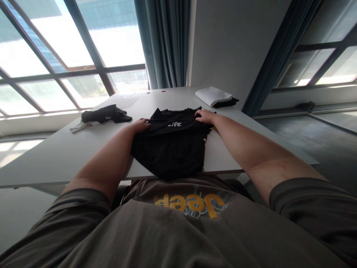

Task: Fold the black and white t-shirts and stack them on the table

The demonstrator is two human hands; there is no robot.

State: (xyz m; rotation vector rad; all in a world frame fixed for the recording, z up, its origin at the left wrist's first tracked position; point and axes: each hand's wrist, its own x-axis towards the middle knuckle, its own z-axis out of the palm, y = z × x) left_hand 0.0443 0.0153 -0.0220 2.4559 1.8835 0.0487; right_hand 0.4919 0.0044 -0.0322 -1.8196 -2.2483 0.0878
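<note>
A black T-shirt (170,149) with white lettering on its upper part lies on the white table (106,152) in front of me. Its sides look folded in, and its lower end reaches the near table edge. At the left edge, near the shoulder, my left hand (141,125) is closed on the fabric. My right hand (205,116) grips the cloth at the upper right, fingers curled over it. A bit of yellow and some light print show along the shirt's right side. The fingertips are partly hidden by cloth and hands.
To the left lies a loose pile of dark clothes (103,114) with a light piece beneath. A folded white cloth (213,96) rests on a black one (227,103) at the far right of the table. Behind stand a blue curtain (164,44), windows and a pillar (223,44).
</note>
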